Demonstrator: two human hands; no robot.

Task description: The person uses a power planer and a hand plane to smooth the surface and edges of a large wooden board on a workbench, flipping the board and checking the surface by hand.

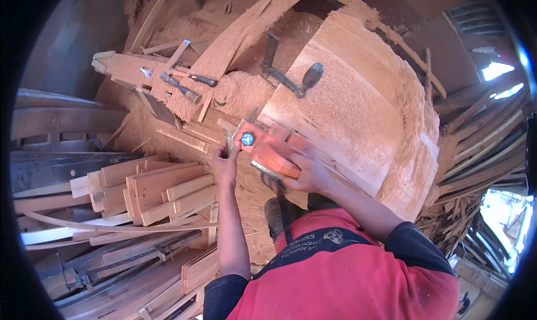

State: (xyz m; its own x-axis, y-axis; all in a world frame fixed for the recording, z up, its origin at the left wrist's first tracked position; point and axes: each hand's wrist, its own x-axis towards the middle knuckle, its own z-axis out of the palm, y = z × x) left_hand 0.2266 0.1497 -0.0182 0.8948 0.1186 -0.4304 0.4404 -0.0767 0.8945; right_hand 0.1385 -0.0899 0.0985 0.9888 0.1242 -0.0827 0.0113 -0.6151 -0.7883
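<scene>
An orange electric planer (275,159) with a round blue and white piece at its front is held before my body, at the near edge of the workbench. My right hand (307,173) wraps round its rear handle. With bent fingers, my left hand (225,162) grips the front end, the thumb against its side; part of those fingers is hidden. The planer's underside does not show. Just beyond it lies a wide pale board (341,124) strewn with shavings. A dark metal clamp (288,84) with a rounded handle rests over the board's far left corner.
A black-handled tool (196,78) and a chisel-like tool (182,89) lie among shavings at the far left. Stacked planks (168,191) stand to my left. Curved boards (486,147) lean on the right. A long curved timber (251,29) spans the back.
</scene>
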